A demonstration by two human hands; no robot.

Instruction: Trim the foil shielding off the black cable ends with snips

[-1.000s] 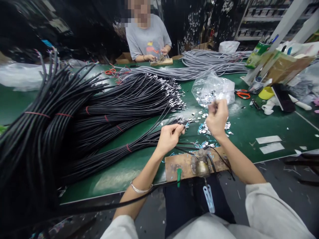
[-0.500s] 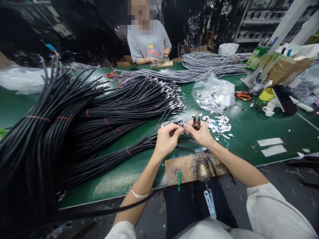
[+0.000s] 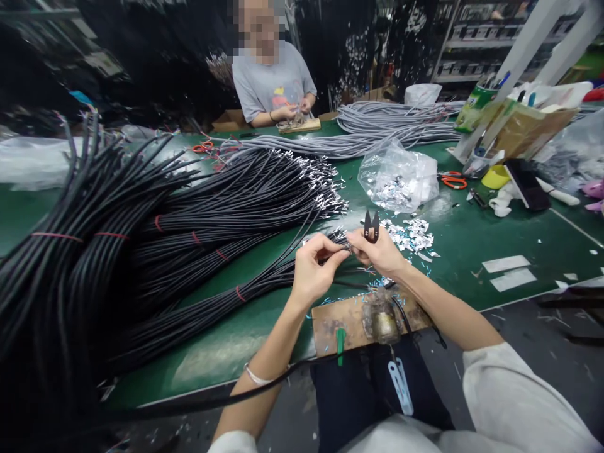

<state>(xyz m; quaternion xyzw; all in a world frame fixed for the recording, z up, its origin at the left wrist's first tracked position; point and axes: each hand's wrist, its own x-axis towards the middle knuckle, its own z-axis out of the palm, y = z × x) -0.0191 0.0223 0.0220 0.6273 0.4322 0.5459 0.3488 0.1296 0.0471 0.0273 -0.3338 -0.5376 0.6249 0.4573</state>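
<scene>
Left hand (image 3: 312,269): from where I stand, its grip looks closed, with finger and thumb pinching a thin cable end (image 3: 348,247).
Right hand (image 3: 385,253): its grip is closed round small black snips (image 3: 371,226). The blades point up and stand a bit apart. The fingertips meet the left hand's at the cable end.
Cable end: it is between the two hands, over the green bench (image 3: 460,251), beside the near bunch (image 3: 268,280). The fingers hide most of it, so I can't tell which cable it belongs to.
How it feels: I think one cable is light and bendy, with a smooth skin that may slip a little. The tiny wires at the tip look soft and easy to hurt.
Where to hold: best on the black skin just behind the tip, I'd say.
Near bunch: a red band (image 3: 240,294) goes round it. All together it would be heavy and floppy, so hold it by the band.
Scraps (image 3: 415,236): white and blue bits lie past the right hand, near a clear bag (image 3: 399,179).
Wood board (image 3: 328,324): it sits at the bench edge, below the hands.
</scene>
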